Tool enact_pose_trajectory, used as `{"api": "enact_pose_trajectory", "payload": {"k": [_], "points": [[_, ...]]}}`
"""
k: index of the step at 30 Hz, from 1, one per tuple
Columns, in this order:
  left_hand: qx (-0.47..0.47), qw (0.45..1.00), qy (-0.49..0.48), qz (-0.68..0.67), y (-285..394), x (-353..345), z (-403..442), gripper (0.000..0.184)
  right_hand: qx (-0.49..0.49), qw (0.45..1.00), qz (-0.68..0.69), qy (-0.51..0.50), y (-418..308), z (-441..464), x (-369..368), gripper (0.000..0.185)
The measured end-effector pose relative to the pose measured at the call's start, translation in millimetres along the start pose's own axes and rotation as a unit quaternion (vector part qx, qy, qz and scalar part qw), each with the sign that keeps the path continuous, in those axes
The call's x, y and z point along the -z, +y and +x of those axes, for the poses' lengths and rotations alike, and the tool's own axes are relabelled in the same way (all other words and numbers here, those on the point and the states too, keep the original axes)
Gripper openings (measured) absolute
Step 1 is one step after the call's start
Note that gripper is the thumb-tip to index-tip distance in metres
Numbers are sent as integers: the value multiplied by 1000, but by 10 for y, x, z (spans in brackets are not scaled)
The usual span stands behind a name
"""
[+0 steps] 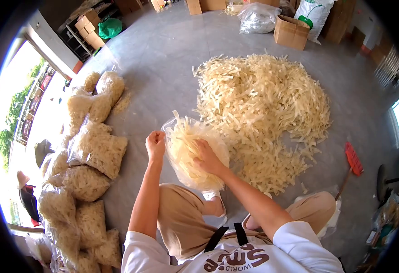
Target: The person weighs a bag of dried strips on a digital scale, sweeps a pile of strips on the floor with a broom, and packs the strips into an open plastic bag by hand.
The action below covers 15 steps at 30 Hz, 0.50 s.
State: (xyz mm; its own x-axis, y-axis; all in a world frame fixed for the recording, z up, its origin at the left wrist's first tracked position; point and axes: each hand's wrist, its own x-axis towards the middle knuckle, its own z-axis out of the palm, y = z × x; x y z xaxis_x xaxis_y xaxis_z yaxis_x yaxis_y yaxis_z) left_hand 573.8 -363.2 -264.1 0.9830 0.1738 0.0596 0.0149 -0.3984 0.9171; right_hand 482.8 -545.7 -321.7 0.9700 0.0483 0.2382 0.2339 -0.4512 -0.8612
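A clear plastic bag (pixel 223 144), filled with flat pale-yellow strips (pixel 184 136), stands on the floor between my knees. My left hand (pixel 155 144) is closed in a fist at the bag's left rim, pinching the plastic. My right hand (pixel 207 157) lies on the strips at the bag's mouth, fingers stretched out and partly sunk among them. A large loose heap of the same strips (pixel 263 100) spreads over the floor just beyond the bag and to its right. What the strips are made of I cannot tell.
Several filled bags (pixel 97 148) are piled along the left, beside a bright doorway. A red broom (pixel 354 159) lies at the right. At the back stand a cardboard box (pixel 291 32), a clear sack (pixel 258 19) and a white sack (pixel 312 16). Grey floor (pixel 163 59) lies between.
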Motion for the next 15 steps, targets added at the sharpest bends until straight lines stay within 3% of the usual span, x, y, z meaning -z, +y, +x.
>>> {"api": "enact_pose_trajectory", "payload": {"k": [2, 3, 5, 9, 11, 12, 14, 15], "points": [[-9, 1000, 23, 9, -70, 108, 22, 8, -84, 989, 46, -116, 121, 101, -60, 66], [-14, 998, 53, 37, -75, 170, 30, 8, -80, 989, 46, -117, 122, 136, -45, 66], [-25, 992, 105, 66, -101, 278, 40, 9, -270, 956, -51, -101, 135, 183, -3, 73], [-56, 987, 116, 95, -63, 397, 9, 10, -254, 954, -135, -85, 152, 306, 162, 73], [-43, 985, 123, 114, -27, 405, -3, 11, -300, 953, 30, -43, 420, 402, 226, 62], [-42, 985, 123, 110, -26, 412, -9, 11, -299, 953, 26, -43, 358, 408, 382, 62], [-59, 985, 120, 109, -30, 434, -12, 12, -254, 958, -110, -77, 114, 369, 744, 50], [-58, 985, 121, 106, -49, 439, -7, 12, -253, 958, -114, -77, 171, 328, 805, 50]]}}
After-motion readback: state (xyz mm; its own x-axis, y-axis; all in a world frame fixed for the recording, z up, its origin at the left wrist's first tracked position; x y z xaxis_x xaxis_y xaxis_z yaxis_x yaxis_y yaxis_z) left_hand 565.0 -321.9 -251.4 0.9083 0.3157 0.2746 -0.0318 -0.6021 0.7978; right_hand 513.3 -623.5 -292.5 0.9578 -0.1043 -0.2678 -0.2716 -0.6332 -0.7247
